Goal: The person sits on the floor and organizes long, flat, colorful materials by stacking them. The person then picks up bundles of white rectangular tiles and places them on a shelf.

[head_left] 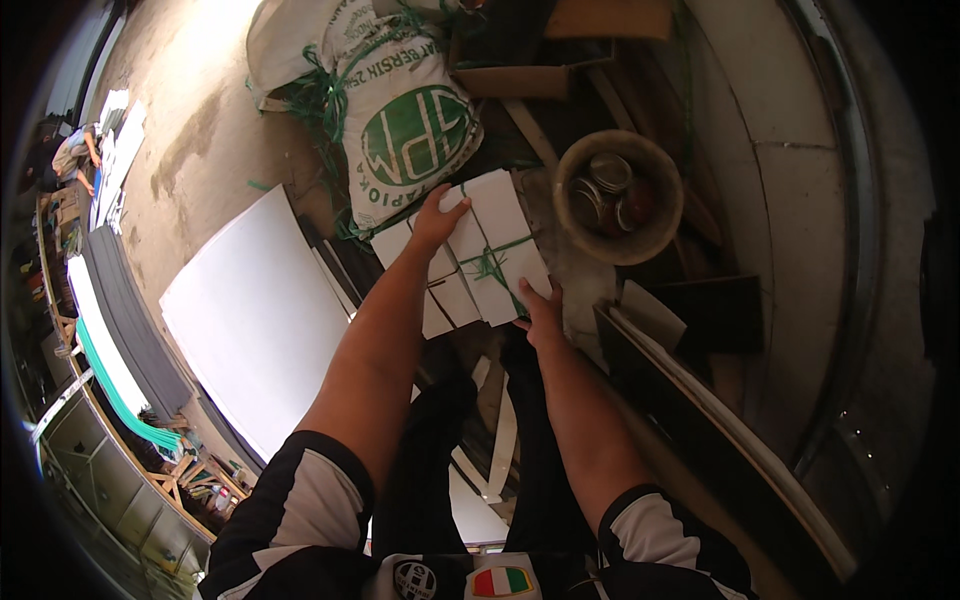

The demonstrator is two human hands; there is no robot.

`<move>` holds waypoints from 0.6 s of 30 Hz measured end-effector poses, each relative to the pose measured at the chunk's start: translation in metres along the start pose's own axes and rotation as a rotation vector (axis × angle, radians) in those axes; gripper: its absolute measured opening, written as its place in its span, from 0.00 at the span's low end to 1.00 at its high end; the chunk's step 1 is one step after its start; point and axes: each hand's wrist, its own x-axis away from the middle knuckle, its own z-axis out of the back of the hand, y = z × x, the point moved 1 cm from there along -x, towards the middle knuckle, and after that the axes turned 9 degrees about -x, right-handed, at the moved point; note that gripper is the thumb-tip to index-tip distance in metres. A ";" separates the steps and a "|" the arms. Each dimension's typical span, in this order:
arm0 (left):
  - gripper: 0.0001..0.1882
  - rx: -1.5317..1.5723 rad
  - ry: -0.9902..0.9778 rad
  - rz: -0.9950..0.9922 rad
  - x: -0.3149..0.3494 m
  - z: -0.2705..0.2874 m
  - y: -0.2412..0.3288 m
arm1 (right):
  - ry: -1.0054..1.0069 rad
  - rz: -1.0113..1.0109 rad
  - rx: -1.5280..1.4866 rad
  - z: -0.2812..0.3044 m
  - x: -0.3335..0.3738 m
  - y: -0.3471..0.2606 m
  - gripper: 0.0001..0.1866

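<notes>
A white flat bundle of sheets [497, 240], tied crosswise with green string, lies tilted in front of me. My left hand [437, 220] grips its far left edge, thumb on top. My right hand [541, 308] holds its near right corner from below. Under it lie more white stacked pieces [443, 298]. Just beyond the bundle stands a white sack [400, 120] with a green round print, bound with green cord.
A brown round tub [620, 195] holding metal cans stands to the right. A large white board [255, 315] lies on the concrete floor at left. Dark boards [700, 400] lean at right. Cardboard boxes [520, 75] sit behind. Another person [75, 155] crouches far left.
</notes>
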 end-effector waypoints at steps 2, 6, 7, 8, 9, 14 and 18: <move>0.42 0.066 -0.003 0.053 0.005 0.002 0.002 | 0.006 -0.002 0.013 0.000 0.003 0.001 0.48; 0.38 0.123 0.018 0.041 0.028 0.010 0.017 | 0.053 0.062 0.010 0.006 0.024 0.010 0.45; 0.37 0.128 0.043 0.011 0.036 0.012 0.022 | 0.053 0.071 0.003 0.009 0.034 0.010 0.45; 0.36 0.135 0.041 0.005 0.047 0.016 0.026 | 0.051 0.081 -0.003 0.012 0.044 0.010 0.44; 0.36 0.147 0.050 -0.003 0.055 0.022 0.024 | 0.039 0.095 -0.002 0.011 0.057 0.007 0.44; 0.36 0.132 0.176 -0.016 0.126 0.063 0.042 | -0.065 0.358 0.003 0.036 0.102 0.001 0.46; 0.37 0.101 0.204 0.045 0.188 0.109 0.061 | -0.022 0.423 0.246 0.023 0.184 -0.057 0.45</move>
